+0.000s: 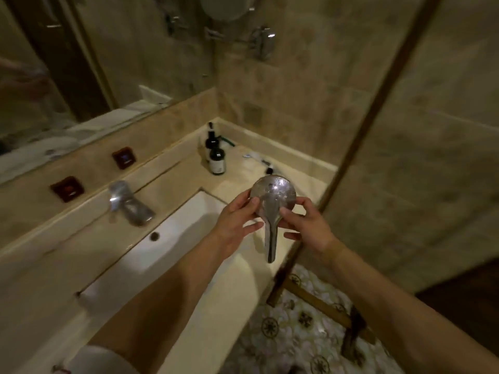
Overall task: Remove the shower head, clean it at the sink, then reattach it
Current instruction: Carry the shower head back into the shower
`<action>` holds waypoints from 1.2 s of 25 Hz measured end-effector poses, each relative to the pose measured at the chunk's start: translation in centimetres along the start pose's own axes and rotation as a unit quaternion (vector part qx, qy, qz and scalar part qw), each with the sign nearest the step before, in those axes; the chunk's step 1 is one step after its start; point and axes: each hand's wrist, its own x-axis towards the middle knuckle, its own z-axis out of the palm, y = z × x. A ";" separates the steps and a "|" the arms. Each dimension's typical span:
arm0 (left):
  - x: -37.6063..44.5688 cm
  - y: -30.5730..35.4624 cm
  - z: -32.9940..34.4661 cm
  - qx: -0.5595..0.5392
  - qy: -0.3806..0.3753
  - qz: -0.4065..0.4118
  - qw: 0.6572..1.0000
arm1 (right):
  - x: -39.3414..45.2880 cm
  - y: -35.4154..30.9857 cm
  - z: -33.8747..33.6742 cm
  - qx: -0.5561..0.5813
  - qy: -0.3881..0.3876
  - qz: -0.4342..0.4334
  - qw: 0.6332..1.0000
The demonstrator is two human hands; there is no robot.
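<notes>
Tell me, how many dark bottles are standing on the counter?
2. The nearer bottle stands on the counter behind the sink, and the farther bottle stands right behind it, toward the corner. Others may be hidden in the dim, blurry corner.

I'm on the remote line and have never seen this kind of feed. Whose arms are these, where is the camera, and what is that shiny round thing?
There is no machine: a person wears one wide-angle camera on the head, looking down at their own bare hands. The left hand and right hand together hold the chrome shower head, detached, back side up, handle pointing toward the camera. Below and to the left is the white sink with its tap. A dark bottle stands on the counter by the corner, reflected in the mirror behind it.
</notes>
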 end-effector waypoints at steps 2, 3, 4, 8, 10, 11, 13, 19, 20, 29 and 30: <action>0.8 -1.1 4.9 0.002 -0.056 -0.020 0.998 | -2.4 0.5 -4.4 0.032 0.059 -0.004 0.998; 1.0 -1.6 6.9 0.002 -0.076 -0.026 0.997 | -3.5 0.7 -6.3 0.042 0.082 -0.004 0.996; 1.2 -2.2 9.0 0.004 -0.096 -0.030 0.995 | -4.7 1.0 -8.0 0.050 0.104 -0.005 0.993; 0.7 -5.6 19.5 0.015 -0.194 -0.063 0.979 | -11.5 2.6 -17.2 0.079 0.197 -0.018 0.977; -0.4 -7.7 25.4 0.022 -0.237 -0.082 0.968 | -15.9 3.5 -22.1 0.094 0.236 -0.025 0.967; -1.1 -8.7 28.2 0.028 -0.257 -0.088 0.962 | -18.2 3.9 -24.2 0.104 0.253 -0.027 0.961; -3.0 -10.6 34.2 0.042 -0.296 -0.101 0.949 | -22.8 5.0 -28.6 0.124 0.293 -0.036 0.947; -9.0 -17.6 50.8 0.084 -0.397 -0.137 0.904 | -36.6 8.8 -39.8 0.158 0.399 -0.063 0.901; -10.4 -18.8 53.5 0.095 -0.417 -0.144 0.892 | -39.1 9.5 -41.4 0.164 0.419 -0.066 0.890; -20.7 -26.4 70.7 0.148 -0.546 -0.204 0.799 | -54.4 15.1 -49.9 0.203 0.596 -0.069 0.774; -21.5 -27.3 72.1 0.152 -0.560 -0.212 0.787 | -55.5 15.7 -50.6 0.207 0.613 -0.067 0.759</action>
